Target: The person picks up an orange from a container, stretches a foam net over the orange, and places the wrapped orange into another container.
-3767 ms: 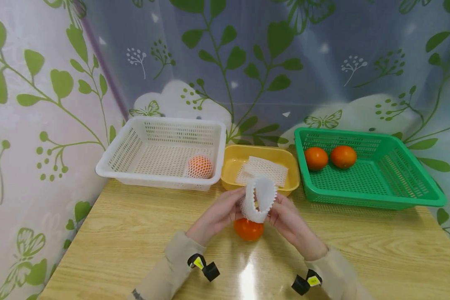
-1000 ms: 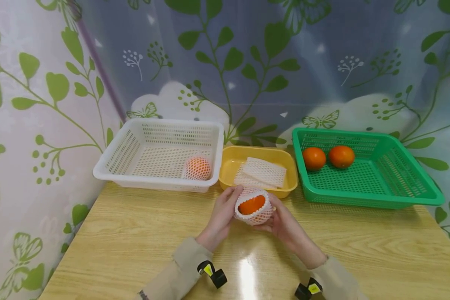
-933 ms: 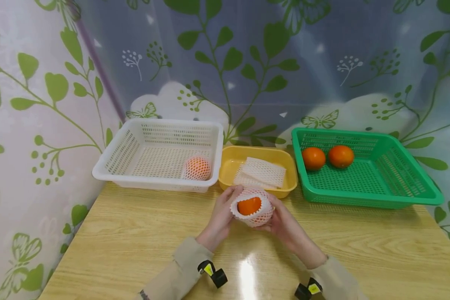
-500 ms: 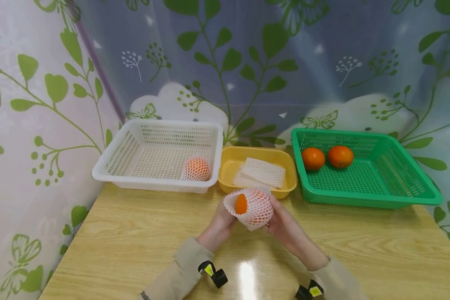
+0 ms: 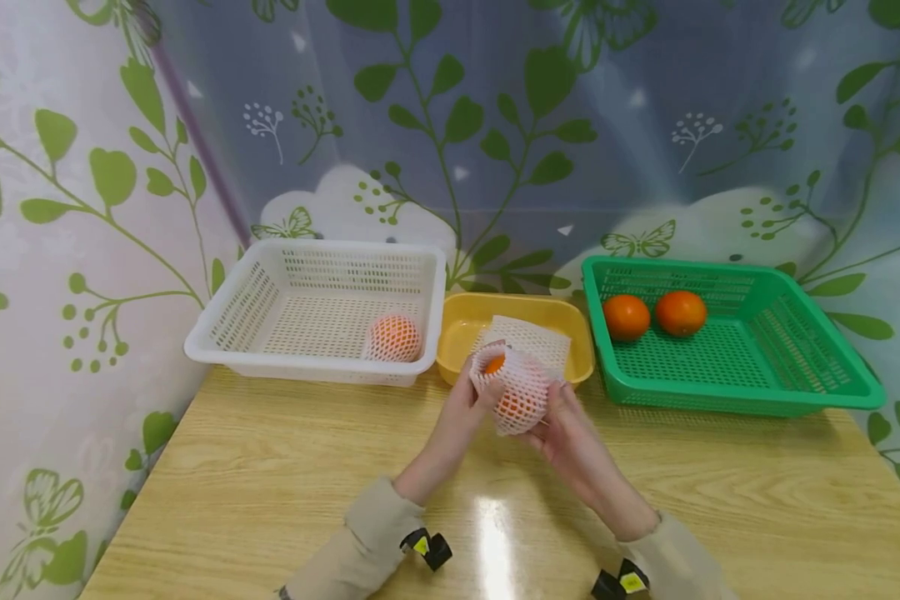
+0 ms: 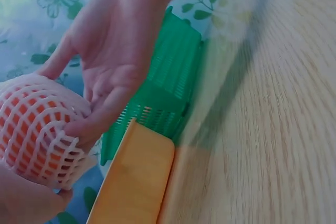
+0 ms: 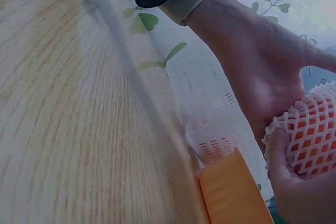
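Between both hands is a round orange-red fruit in a white foam net sleeve [image 5: 520, 400], held above the table near the yellow tray. My left hand [image 5: 453, 417] grips the sleeve's left side, thumb across its front. My right hand [image 5: 573, 446] holds the other side with thumb and fingers. The sleeve's open end tilts up and left, with bare fruit showing inside. In the left wrist view, the right hand [image 6: 115, 45] has its fingertips on the net. The right wrist view shows the right thumb [image 7: 278, 153] pressed against the mesh.
The yellow tray [image 5: 457, 315] holds flat white foam nets [image 5: 536, 337]. To its left, a white basket [image 5: 322, 365] contains one net-wrapped fruit [image 5: 394, 337]. A green basket [image 5: 742, 400] on the right holds two bare orange fruits [image 5: 681, 313]. A patterned curtain hangs behind.
At first the empty sleeve was stretched open above the fruit on the table; now it surrounds the fruit. Lately the fruit has risen slightly and been turned, its opening swinging left and up.
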Demonstrator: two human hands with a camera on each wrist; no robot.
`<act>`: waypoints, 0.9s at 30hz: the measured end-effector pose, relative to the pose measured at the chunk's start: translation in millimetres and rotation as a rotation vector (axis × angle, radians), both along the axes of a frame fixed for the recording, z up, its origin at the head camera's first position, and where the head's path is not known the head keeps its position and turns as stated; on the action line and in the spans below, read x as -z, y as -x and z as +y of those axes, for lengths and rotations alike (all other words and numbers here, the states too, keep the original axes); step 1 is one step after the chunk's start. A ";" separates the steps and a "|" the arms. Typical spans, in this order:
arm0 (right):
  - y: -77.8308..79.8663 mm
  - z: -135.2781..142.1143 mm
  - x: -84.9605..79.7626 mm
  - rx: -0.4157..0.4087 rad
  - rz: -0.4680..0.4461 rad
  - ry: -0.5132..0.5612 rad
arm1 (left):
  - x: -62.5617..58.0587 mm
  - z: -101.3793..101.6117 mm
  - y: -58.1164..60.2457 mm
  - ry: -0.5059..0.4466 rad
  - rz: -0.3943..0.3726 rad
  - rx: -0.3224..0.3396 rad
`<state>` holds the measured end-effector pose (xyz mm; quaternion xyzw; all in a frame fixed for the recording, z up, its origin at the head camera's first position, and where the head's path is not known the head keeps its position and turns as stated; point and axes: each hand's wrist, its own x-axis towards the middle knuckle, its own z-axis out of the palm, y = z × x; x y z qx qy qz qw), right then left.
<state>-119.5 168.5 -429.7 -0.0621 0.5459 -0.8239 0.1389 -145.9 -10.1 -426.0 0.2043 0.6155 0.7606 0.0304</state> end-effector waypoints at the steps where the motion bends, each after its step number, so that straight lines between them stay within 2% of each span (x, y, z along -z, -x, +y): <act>1: -0.1 -0.7 0.3 0.001 0.003 -0.002 | 0.3 0.2 -0.6 0.018 -0.003 -0.001; 6: -2.0 -4.4 0.1 0.012 -0.048 -0.006 | 2.0 1.1 -1.6 0.021 -0.027 -0.016; 15: -4.7 -9.0 -0.7 0.071 -0.151 0.023 | 4.3 3.7 0.1 0.121 0.026 -0.085; 20: -4.0 -11.5 2.5 0.087 -0.110 -0.024 | 1.3 1.0 -0.1 0.127 0.028 -0.122; 27: -0.2 -9.4 5.0 0.184 0.015 -0.207 | -5.4 -6.7 2.9 0.140 -0.024 -0.115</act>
